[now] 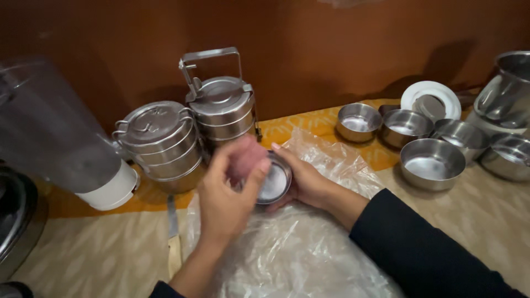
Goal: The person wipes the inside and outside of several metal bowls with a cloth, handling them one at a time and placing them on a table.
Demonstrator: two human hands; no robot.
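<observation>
My right hand (305, 181) holds a small round steel bowl (274, 181), tilted on its side so the inside faces left. My left hand (226, 193) grips a pinkish scrub pad (247, 155) and presses it against the bowl's inner face. Both hands are above a sheet of crumpled clear plastic (292, 248) spread on the counter. The pad is blurred.
Two stacked steel tiffin carriers (160, 143) (222, 107) stand behind my hands. Several steel bowls (432, 163) and a white plate (430, 99) sit at the right, with a steel jug (505, 91). A blender jar (55, 138) is at left. A knife (173, 237) lies near the plastic.
</observation>
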